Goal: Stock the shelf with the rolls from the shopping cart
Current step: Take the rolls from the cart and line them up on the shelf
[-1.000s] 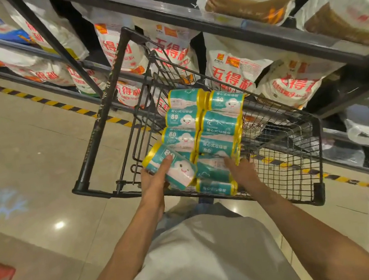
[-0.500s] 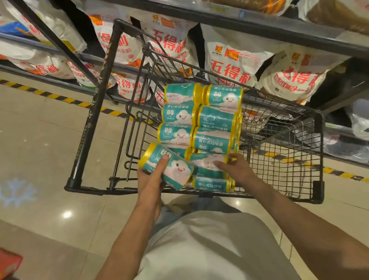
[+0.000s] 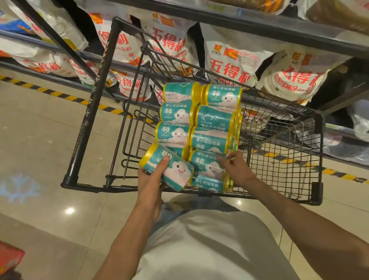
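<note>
A teal, yellow-ended plastic-wrapped roll (image 3: 169, 165) is grasped in the left hand (image 3: 150, 182), tilted over the near edge of the black wire shopping cart (image 3: 300, 159), just beside the stacked teal rolls (image 3: 203, 127) packed in its left half. The right hand's (image 3: 237, 168) grip is curled onto a lower roll in that stack. Bare mesh is left open on the cart's right side, and the dark metal shelf of white flour sacks (image 3: 237, 66) sits right past the far rim.

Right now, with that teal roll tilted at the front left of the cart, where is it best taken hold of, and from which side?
Around its round middle, from the near left. The tilted roll lies loose off the stack, so its body is exposed there. The left hand already wraps it that way, thumb on top; its yellow ends would probably give a poorer hold.
</note>
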